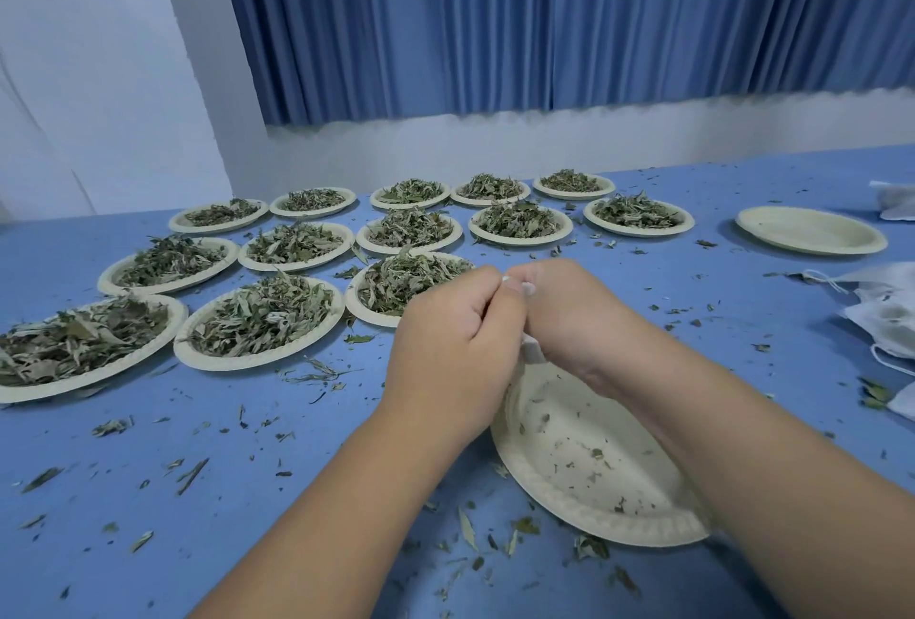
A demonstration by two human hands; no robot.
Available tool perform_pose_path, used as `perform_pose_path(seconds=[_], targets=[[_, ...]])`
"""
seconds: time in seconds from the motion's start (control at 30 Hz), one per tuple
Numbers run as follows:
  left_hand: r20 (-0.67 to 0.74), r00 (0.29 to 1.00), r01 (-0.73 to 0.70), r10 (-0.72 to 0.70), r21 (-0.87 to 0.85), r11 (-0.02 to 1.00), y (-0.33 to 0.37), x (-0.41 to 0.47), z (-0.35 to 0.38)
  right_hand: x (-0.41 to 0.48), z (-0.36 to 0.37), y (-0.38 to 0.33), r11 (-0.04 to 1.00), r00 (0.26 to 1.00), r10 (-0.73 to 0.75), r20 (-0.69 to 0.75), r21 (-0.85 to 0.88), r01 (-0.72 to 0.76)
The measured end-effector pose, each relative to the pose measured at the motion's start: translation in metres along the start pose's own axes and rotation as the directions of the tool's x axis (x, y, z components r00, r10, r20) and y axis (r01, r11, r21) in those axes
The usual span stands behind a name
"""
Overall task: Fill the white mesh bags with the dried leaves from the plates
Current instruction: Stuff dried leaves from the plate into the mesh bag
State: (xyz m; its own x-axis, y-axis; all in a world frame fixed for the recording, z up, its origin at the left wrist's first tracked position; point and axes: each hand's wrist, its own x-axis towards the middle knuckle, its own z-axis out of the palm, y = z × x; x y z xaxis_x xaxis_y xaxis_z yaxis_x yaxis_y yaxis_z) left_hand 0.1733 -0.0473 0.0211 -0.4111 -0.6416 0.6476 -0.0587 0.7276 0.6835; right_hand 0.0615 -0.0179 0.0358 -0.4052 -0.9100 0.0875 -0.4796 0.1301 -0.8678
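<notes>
crumb-strewn blue tabletop point(148, 494), open room front left. round paper plates of dried green leaves point(257, 362) crowd the left, the nearest cut off. left hand point(455, 346) and right hand point(574, 316), pressed together, pinch a mostly hidden white mesh bag point(532, 350) over a near-empty paper plate point(619, 527).

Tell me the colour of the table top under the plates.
Blue. The table top shows best in the head view, the only view here.

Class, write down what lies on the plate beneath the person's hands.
Only scattered leaf crumbs lie on the near plate. The left hand and right hand pinch a white mesh bag above it. The right forearm hides its right edge.
</notes>
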Motion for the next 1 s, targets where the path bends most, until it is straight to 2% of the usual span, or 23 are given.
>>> perform_pose_path(seconds=[0.13, 0.2, 0.27, 0.33, 0.37, 0.43, 0.53, 0.6, 0.67, 0.8, 0.9, 1.0], targets=[[-0.023, 1.000, 0.013, -0.015, -0.119, 0.993, 0.001, 0.001, -0.003, 0.003, 0.003, -0.004, 0.996, 0.996, -0.042, -0.074, -0.081, 0.036], [-0.060, 0.997, 0.033, -0.044, -0.170, 0.985, 0.000, 0.003, -0.004, 0.001, 0.004, -0.005, 0.996, 0.989, -0.068, -0.133, -0.058, 0.061], [-0.136, 0.990, 0.024, -0.047, -0.166, 0.986, -0.001, 0.006, -0.009, -0.004, 0.001, -0.005, 0.982, 0.986, -0.113, -0.119, 0.139, 0.130], [-0.191, 0.978, 0.041, -0.079, -0.195, 0.980, -0.004, 0.009, -0.013, -0.011, -0.005, -0.004, 0.903, 0.981, -0.188, -0.049, 0.383, 0.192], [-0.198, 0.975, 0.060, -0.105, -0.223, 0.973, -0.004, 0.010, -0.015, -0.014, -0.011, -0.003, 0.877, 0.972, -0.234, -0.019, 0.428, 0.220], [-0.181, 0.970, 0.101, -0.163, -0.312, 0.945, -0.001, 0.012, -0.017, -0.019, -0.022, -0.001, 0.896, 0.947, -0.318, 0.039, 0.340, 0.286], [-0.088, 0.973, 0.147, -0.215, -0.483, 0.863, 0.011, 0.014, -0.016, -0.025, -0.033, 0.003, 0.939, 0.935, -0.341, 0.097, 0.086, 0.334], [0.035, 0.974, 0.200, -0.225, -0.603, 0.772, 0.019, 0.013, -0.014, -0.030, -0.036, 0.008, 0.944, 0.942, -0.330, 0.058, -0.005, 0.330], [0.135, 0.967, 0.250, -0.216, -0.668, 0.701, 0.026, 0.013, -0.010, -0.033, -0.043, 0.013, 0.944, 0.944, -0.330, 0.008, -0.005, 0.330], [0.236, 0.954, 0.299, -0.185, -0.711, 0.637, 0.041, 0.017, 0.009, -0.042, -0.070, 0.020, 0.950, 0.949, -0.311, -0.059, -0.042, 0.309], [0.289, 0.932, 0.360, -0.218, -0.667, 0.652, 0.052, 0.024, 0.038, -0.047, -0.102, 0.032, 0.962, 0.953, -0.274, -0.130, -0.034, 0.272], [0.358, 0.896, 0.432, -0.261, -0.577, 0.693, 0.065, 0.036, 0.078, -0.049, -0.139, 0.049, 0.975, 0.941, -0.215, -0.261, 0.005, 0.224]])
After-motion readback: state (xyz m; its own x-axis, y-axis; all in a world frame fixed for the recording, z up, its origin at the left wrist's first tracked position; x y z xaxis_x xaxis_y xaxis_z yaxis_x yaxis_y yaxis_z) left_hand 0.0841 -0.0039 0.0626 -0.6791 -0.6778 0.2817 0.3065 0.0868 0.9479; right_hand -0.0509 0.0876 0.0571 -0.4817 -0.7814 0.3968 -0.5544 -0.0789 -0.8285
